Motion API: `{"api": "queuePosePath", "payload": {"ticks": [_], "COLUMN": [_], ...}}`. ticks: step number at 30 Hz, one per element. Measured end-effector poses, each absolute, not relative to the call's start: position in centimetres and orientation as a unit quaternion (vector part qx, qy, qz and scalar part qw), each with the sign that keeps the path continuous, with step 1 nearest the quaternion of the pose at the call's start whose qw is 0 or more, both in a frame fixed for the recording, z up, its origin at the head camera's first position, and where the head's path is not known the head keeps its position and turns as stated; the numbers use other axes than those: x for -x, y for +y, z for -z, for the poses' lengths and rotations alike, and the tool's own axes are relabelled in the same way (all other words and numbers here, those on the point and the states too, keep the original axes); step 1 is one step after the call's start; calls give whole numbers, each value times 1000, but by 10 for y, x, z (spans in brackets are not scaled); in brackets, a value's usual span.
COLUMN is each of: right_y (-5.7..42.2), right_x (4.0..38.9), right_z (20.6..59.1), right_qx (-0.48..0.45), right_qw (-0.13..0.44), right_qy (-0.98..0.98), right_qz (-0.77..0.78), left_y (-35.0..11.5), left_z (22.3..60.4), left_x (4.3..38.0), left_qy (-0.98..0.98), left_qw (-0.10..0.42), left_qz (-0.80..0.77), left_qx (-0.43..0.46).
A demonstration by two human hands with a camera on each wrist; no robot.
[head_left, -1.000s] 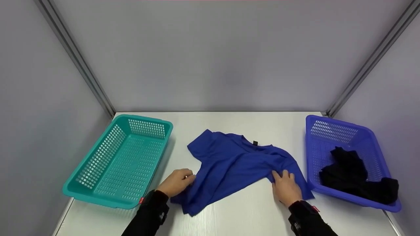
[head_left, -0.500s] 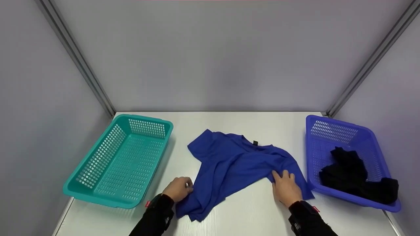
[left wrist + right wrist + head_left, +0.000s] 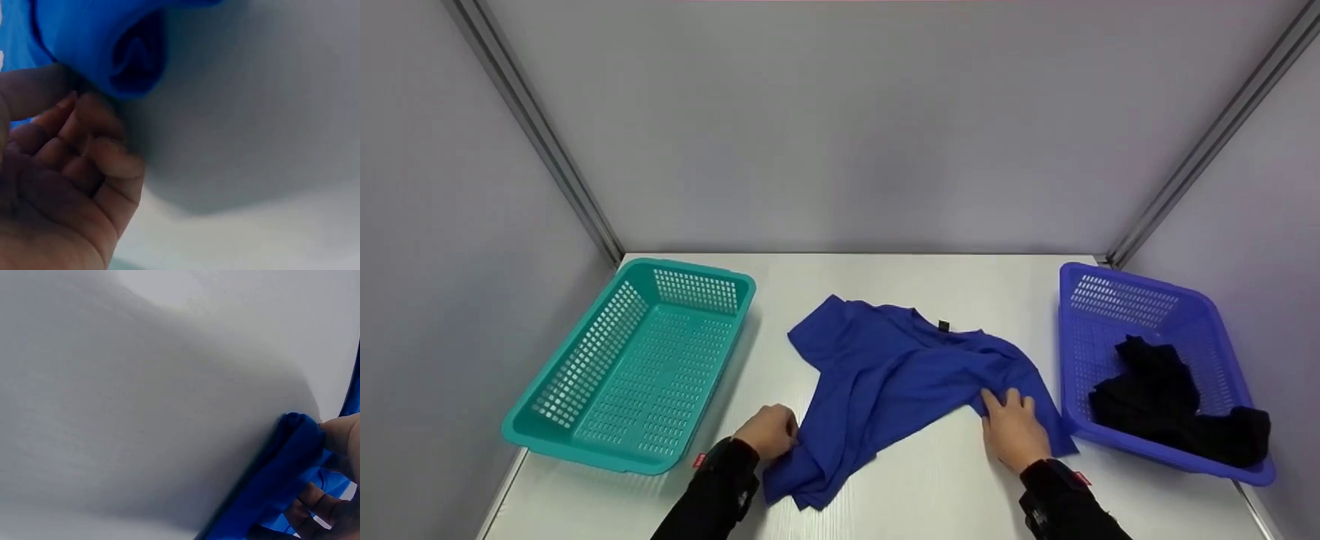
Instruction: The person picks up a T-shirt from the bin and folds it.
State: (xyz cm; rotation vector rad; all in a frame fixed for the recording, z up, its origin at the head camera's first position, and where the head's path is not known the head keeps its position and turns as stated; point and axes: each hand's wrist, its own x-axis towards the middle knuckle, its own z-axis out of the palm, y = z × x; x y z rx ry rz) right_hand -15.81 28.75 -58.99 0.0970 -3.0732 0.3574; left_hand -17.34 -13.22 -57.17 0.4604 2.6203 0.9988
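A blue short-sleeved T-shirt point(image 3: 885, 367) with a black neck tag lies wrinkled on the white table, its collar toward the back. At its lower left edge, my left hand point(image 3: 769, 433) pinches the cloth between thumb and curled fingers. The left wrist view shows the thumb point(image 3: 36, 90) against the blue fabric point(image 3: 101, 45), with a rolled fold hanging just beyond. My right hand point(image 3: 1016, 429) grips the shirt near the right sleeve. In the right wrist view, a fold of blue cloth point(image 3: 281, 478) sits between its thumb and fingers point(image 3: 318, 503).
A teal perforated basket point(image 3: 716, 360) stands at the left of the table point(image 3: 915, 487). On the right is a purple-blue basket point(image 3: 1072, 360) with black cloth point(image 3: 1155, 405) in it, partly over the front rim. Grey panels point(image 3: 877, 135) enclose the back and sides.
My left hand has moved slightly right and toward the front, drawing the shirt's lower left part along with it. The right hand has stayed in place.
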Motion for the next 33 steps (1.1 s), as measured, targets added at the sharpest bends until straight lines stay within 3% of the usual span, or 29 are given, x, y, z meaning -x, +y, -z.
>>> {"api": "queuePosePath", "payload": {"ticks": [12, 19, 21, 28, 33], "right_y": [288, 292, 293, 295, 295], "right_x": [159, 155, 154, 152, 151], "right_z": [590, 587, 586, 587, 590], "right_qx": [-36, -15, -15, -17, -23], "right_qw": [56, 32, 31, 37, 46], "right_qy": [-992, -993, -993, -993, -993], "right_qz": [-111, -114, -116, -114, -107], "left_y": [-162, -152, -147, -131, -118], "left_z": [541, 538, 543, 570, 578], "left_x": [183, 176, 174, 173, 175], "left_qy": [900, 855, 839, 907, 907], "left_qw": [122, 282, 298, 169, 171], "left_qz": [-418, -419, -435, -362, -362], "left_qx": [-30, -122, -133, -132, -128]}}
